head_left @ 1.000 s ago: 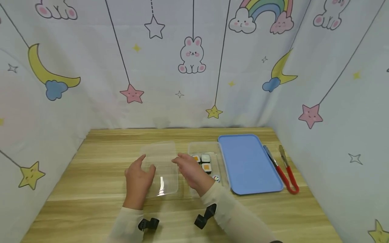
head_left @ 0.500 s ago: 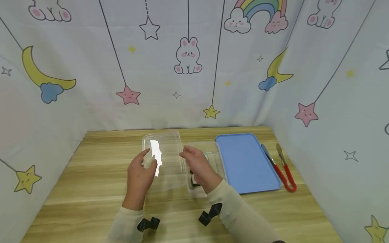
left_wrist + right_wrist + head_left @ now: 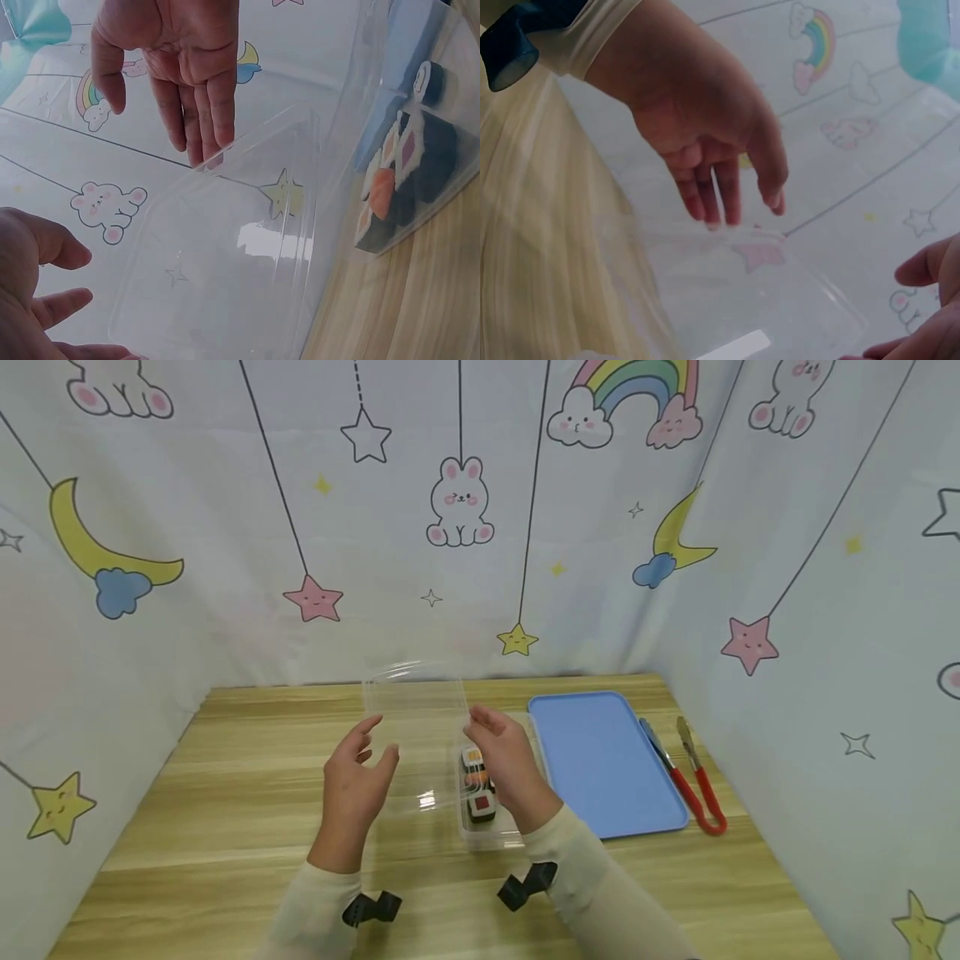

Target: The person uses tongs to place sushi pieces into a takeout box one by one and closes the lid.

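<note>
A clear plastic lid [image 3: 416,735] is held up off the table between the two hands, tilted. My left hand [image 3: 356,781] is at its left edge, fingers spread and thumb off the plastic. At the opposite edge, the fairly straight fingers of my right hand [image 3: 513,768] touch the rim, as the left wrist view shows of the lid [image 3: 217,262]. Below and to the right, a clear container [image 3: 491,841] stands on the table, partly hidden by the right hand. Several sushi pieces [image 3: 482,806] lie in it, with dark wraps and white rice [image 3: 427,161].
Right of the container lies a blue tray [image 3: 607,768]. Beyond it are tongs [image 3: 705,797] with red handles. The wooden table [image 3: 225,827] ends at a patterned white curtain [image 3: 405,560] at the back and sides.
The lid has come up off the table and shifted right, partly over the container, its tilt changing. Both hands moved slightly right with it. The view turned slightly.
</note>
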The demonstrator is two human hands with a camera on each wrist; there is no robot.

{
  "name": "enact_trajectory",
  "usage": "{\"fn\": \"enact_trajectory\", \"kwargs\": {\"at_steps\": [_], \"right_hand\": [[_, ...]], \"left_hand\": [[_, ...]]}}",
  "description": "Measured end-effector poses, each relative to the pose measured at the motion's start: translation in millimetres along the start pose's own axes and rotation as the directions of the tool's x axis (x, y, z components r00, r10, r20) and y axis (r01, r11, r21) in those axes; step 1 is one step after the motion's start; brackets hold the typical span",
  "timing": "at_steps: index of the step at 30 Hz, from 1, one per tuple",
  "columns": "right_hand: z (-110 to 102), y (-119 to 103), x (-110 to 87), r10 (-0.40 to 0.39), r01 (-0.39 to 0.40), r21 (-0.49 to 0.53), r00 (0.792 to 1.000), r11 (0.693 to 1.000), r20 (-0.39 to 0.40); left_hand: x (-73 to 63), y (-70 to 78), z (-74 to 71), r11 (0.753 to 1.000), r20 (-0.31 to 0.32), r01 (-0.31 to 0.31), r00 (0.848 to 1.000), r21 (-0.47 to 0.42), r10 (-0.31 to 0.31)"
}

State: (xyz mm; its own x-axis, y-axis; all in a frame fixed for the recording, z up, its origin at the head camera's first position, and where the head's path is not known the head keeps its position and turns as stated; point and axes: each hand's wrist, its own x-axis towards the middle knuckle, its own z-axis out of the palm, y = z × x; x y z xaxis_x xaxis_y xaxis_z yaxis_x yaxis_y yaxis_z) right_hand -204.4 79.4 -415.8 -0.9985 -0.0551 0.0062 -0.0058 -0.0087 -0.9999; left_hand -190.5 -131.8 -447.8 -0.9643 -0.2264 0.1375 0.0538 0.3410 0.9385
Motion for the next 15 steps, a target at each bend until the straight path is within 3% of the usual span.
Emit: {"fn": "enact_trajectory", "kwargs": {"at_steps": [6,11,15], "right_hand": [[-7,-2,1.5,-0.035,0.032,-0.039,0.997,0.999,-0.075],[-12,-5,-0.9,-0.053,0.048,-0.045,0.991,0.998,-0.12],[-16,-5,-3.2,-0.081,0.072,-0.066,0.987,0.995,-0.136]], "left_hand": [[-1.5,6.6,7.1,0.992,-0.016,-0.07,0.998,-0.108,0.069],[-2.5,12.3,14.0,0.969,-0.018,-0.173,0.985,-0.174,0.173],[-4.3,14.1,17.4,0.959,-0.003,-0.203,0.979,-0.198,0.206]]}}
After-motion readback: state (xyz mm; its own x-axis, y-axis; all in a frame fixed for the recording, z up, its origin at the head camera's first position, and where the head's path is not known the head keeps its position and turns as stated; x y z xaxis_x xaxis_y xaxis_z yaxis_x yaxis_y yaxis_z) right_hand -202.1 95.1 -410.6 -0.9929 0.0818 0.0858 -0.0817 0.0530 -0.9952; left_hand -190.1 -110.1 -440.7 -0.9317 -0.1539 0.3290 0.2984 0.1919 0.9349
